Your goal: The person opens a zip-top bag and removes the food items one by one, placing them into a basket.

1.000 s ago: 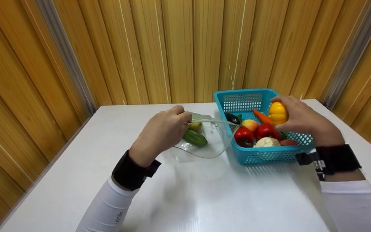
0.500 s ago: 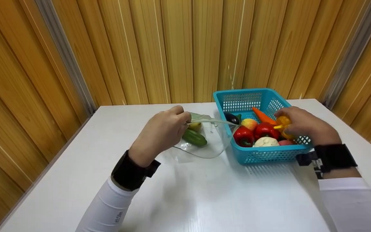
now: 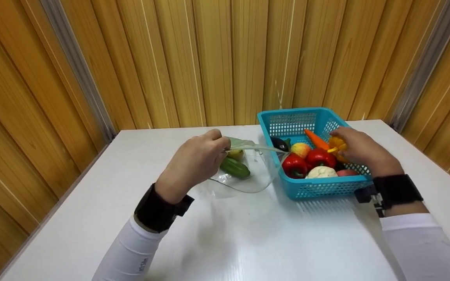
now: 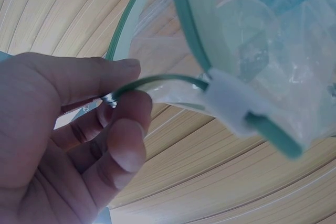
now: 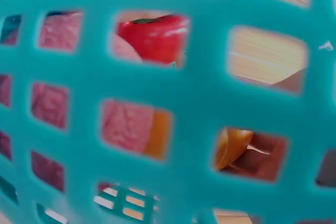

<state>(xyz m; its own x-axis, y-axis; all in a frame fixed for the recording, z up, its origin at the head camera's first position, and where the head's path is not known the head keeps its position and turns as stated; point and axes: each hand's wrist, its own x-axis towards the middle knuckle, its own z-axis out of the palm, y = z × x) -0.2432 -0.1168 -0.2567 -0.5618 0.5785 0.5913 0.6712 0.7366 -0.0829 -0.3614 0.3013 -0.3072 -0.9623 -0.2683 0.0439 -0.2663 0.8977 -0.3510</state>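
Note:
My left hand (image 3: 199, 160) pinches the green-edged rim of a clear slider zip bag (image 4: 241, 40) between thumb and fingertips. The bag's mouth gapes, and its far end reaches the basket's left side. Inside it lie a green cucumber (image 3: 235, 168) and a yellowish rounded item (image 3: 236, 153), partly covered by the rim and hand. Over at the right, my right hand (image 3: 365, 150) grips a yellow bell pepper (image 3: 337, 144) inside the blue basket (image 3: 328, 190). The pepper's stem faces left. In the right wrist view, the basket wall (image 5: 205, 87) hides most of the hand.
Around the pepper in the basket lie a carrot (image 3: 315, 138), two red bell peppers (image 3: 320, 158), a cauliflower (image 3: 322, 172), an eggplant (image 3: 279, 144), a yellow-red apple-like fruit (image 3: 300, 150) and a pinkish-red item (image 3: 347, 172). A wood-panelled wall (image 3: 209, 62) closes off the white table's back.
My right hand has lowered with the yellow pepper into the basket and shifted slightly left, turning the stem into sight. The carrot shows more fully. My left hand holds the bag in place.

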